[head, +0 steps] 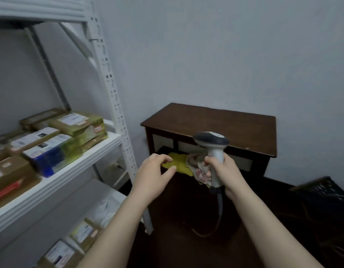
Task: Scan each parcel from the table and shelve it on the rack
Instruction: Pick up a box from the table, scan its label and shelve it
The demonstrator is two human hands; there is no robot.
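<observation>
Left hand (155, 171) empty with fingers loosely curled, right hand (226, 171) wrapped round the scanner (211, 142) handle, parcels (51, 146) stacked on the white rack (74, 167) at left, dark wooden table (215, 120) beyond, yellow cloth (179, 164) underneath, grey wall (225, 55) behind.

place: parcel storeroom | signs: rack (109, 89) of labelled parcels (51, 151), scanner (211, 144)

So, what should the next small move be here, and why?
Probably set the barcode scanner down on the wooden table: the right hand grips it, the left hand holds nothing, and parcels show only on the rack.
</observation>
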